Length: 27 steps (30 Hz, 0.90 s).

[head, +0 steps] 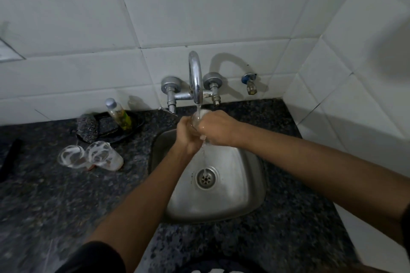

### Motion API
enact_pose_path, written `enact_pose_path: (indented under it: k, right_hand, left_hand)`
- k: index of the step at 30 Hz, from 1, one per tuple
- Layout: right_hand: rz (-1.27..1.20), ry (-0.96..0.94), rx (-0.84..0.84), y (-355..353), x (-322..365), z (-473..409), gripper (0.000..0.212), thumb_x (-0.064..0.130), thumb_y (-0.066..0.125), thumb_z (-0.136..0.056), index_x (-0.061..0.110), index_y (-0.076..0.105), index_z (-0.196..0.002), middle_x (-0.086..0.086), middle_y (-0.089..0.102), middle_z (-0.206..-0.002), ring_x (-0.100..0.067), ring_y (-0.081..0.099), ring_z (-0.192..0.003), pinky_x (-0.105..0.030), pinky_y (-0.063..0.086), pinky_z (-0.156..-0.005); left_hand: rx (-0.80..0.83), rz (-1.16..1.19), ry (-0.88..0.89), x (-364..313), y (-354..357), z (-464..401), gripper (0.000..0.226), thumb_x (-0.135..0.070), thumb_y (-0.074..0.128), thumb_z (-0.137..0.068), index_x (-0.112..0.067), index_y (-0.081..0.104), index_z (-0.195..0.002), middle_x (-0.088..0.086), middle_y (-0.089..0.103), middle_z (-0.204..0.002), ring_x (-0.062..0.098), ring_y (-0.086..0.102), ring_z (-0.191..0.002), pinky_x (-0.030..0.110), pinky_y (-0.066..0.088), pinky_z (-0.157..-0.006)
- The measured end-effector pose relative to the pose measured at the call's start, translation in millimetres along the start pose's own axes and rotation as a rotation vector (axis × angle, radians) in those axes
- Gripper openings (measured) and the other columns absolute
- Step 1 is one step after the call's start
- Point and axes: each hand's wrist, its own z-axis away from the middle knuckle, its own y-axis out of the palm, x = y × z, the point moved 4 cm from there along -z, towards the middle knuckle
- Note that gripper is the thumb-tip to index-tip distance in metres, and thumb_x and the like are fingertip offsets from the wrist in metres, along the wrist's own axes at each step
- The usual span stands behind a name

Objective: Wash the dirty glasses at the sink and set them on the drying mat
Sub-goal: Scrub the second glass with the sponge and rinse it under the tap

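Two hands meet under my running faucet (195, 77), left hand (188, 134) and right hand (214, 127) both curled around one clear wet glass (197, 118) above the steel sink (244, 175), two soap-streaked glasses (91, 155) waiting on the dark counter (44, 195) at left.

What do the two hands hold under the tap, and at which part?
A clear glass. The left hand grips its side; the right hand wraps the other side, fingers curled round it. The exact part is mostly hidden.

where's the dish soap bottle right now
In the head view, the soap bottle leans on the dark countertop at the back wall, left of the faucet and behind the two soapy glasses.
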Motion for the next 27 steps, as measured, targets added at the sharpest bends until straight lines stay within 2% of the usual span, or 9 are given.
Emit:
enact_pose_path:
  k: [3,6,10,12,15,19,22,25,27]
  right_hand:
    - [0.14,-0.206,-0.038,-1.9,4.5,-0.4,0.016,0.0,0.06,-0.092,0.01,0.072,-0.095,-0.008,0.073,-0.097,-0.026,0.07,-0.088,-0.04,0.053,-0.075]
    - [0.097,-0.189,-0.118,0.4,8.7,6.0,0.015,0.002,0.063,-0.086,0.012,0.074,-0.086,-0.006,0.073,-0.09,-0.023,0.072,-0.082,-0.038,0.055,-0.073]
    - [0.041,-0.025,-0.034,3.0,9.4,0.8,0.025,0.009,0.062,-0.097,0.007,0.066,-0.121,-0.009,0.068,-0.115,-0.024,0.069,-0.096,-0.033,0.048,-0.066]
    - [0.127,-0.126,-0.094,0.0,7.2,-2.0,0.024,0.008,0.052,-0.099,0.012,0.066,-0.119,-0.005,0.068,-0.114,-0.022,0.068,-0.099,-0.033,0.045,-0.073]
    - [0.194,-0.242,-0.09,7.2,5.7,0.5,0.042,0.004,0.033,-0.095,0.016,0.071,-0.107,-0.004,0.069,-0.114,-0.023,0.067,-0.108,-0.04,0.048,-0.091]
    - [-0.043,0.011,-0.006,5.5,6.8,-3.7,0.019,0.007,0.062,-0.096,0.009,0.069,-0.113,-0.008,0.065,-0.121,-0.024,0.065,-0.109,-0.034,0.053,-0.079]
    - [-0.138,0.071,0.048,6.7,3.7,-6.8,0.021,0.012,0.065,-0.095,0.011,0.069,-0.115,-0.006,0.066,-0.118,-0.023,0.066,-0.103,-0.033,0.053,-0.078]
    - [0.061,-0.123,-0.059,6.0,6.6,-6.1,0.012,0.007,0.071,-0.089,0.015,0.074,-0.098,-0.002,0.07,-0.099,-0.021,0.068,-0.086,-0.039,0.057,-0.075]
    - [0.019,-0.158,-0.12,4.7,9.4,0.0,0.009,0.001,0.072,-0.087,0.009,0.072,-0.091,-0.009,0.07,-0.091,-0.025,0.068,-0.08,-0.042,0.057,-0.07]
  left_hand:
    - [0.06,-0.18,-0.122,-11.2,4.4,-2.6,0.042,-0.033,0.043,-0.1,-0.006,0.074,-0.094,0.013,0.071,-0.083,0.026,0.07,-0.078,0.039,0.054,-0.074]
    - [0.063,-0.276,-0.13,-21.9,8.2,-3.1,0.046,-0.024,0.042,-0.103,-0.009,0.073,-0.071,0.008,0.064,-0.071,0.021,0.066,-0.066,0.032,0.055,-0.063]
    - [0.033,-0.052,-0.053,-9.8,-1.5,-2.5,0.052,-0.035,0.036,-0.102,-0.006,0.075,-0.082,0.014,0.069,-0.085,0.025,0.069,-0.081,0.039,0.053,-0.079]
    - [0.041,-0.066,-0.064,-12.9,-3.6,-0.4,0.053,-0.037,0.037,-0.1,-0.002,0.076,-0.092,0.017,0.072,-0.089,0.028,0.071,-0.085,0.04,0.057,-0.078]
    - [0.063,-0.186,-0.136,-19.1,-0.2,-0.8,0.056,-0.029,0.037,-0.106,-0.004,0.076,-0.074,0.012,0.068,-0.068,0.023,0.07,-0.063,0.03,0.057,-0.057]
    - [0.039,-0.046,-0.059,-14.3,4.8,3.7,0.035,-0.028,0.048,-0.089,-0.004,0.073,-0.081,0.013,0.061,-0.083,0.025,0.062,-0.077,0.038,0.05,-0.073]
    - [0.044,0.004,-0.053,-6.4,2.4,8.1,0.043,-0.029,0.044,-0.09,0.001,0.075,-0.091,0.018,0.065,-0.092,0.029,0.062,-0.088,0.04,0.047,-0.081]
    - [0.031,-0.187,-0.112,-15.1,1.0,10.8,0.051,-0.034,0.037,-0.108,-0.008,0.074,-0.085,0.009,0.07,-0.075,0.022,0.066,-0.072,0.035,0.054,-0.066]
    - [0.04,-0.231,-0.1,-20.3,1.3,9.2,0.053,-0.028,0.039,-0.107,-0.007,0.075,-0.075,0.008,0.067,-0.068,0.021,0.067,-0.062,0.029,0.055,-0.058]
